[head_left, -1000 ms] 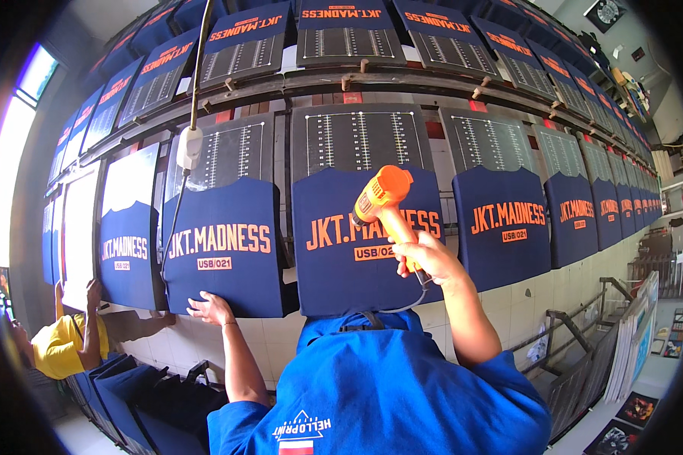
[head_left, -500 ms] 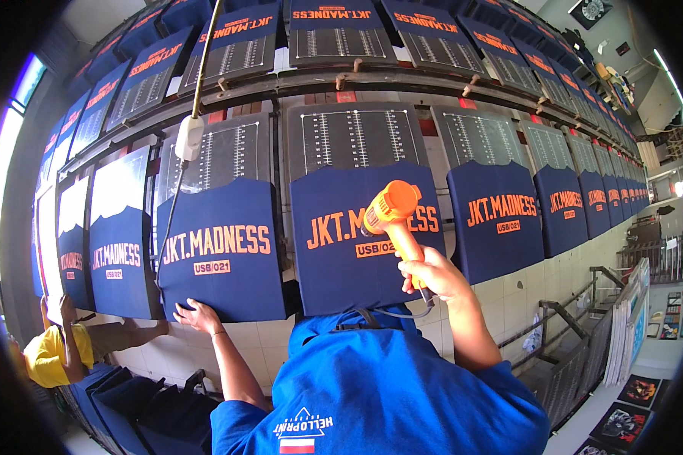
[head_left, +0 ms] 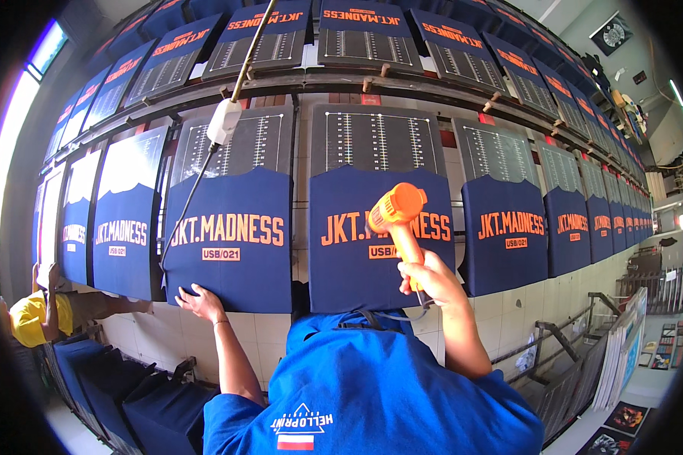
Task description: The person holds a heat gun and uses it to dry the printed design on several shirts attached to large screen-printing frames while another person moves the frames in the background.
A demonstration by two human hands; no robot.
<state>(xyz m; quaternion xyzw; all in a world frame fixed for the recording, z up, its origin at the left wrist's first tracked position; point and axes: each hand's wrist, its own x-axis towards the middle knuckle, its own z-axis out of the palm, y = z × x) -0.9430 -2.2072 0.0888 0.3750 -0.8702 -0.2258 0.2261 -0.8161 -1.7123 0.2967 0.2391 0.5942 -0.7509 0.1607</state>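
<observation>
My right hand (head_left: pixel 438 279) is closed around the handle of an orange heat gun (head_left: pixel 399 206). Its barrel is over the orange print of a navy T-shirt (head_left: pixel 349 284) stretched on the dark board in front of me, hiding part of the lettering. My left hand (head_left: pixel 203 304) rests with fingers spread on the lower edge of the neighbouring navy T-shirt (head_left: pixel 243 282), to the left, which bears a similar orange print. Both shirts lie flat, and the gridded upper parts of their boards are bare.
More shirt-covered boards (head_left: pixel 508 258) run in rows to both sides and behind a wooden rail (head_left: pixel 330 79). A white socket (head_left: pixel 225 121) with a black cord hangs over the left board. A person in yellow (head_left: pixel 32 318) stands at far left. Metal racks (head_left: pixel 577 334) are at right.
The view has shifted, so the boards sit farther right in the picture. The heat gun stays over the middle shirt's print, and my left hand stays at the left shirt's lower edge.
</observation>
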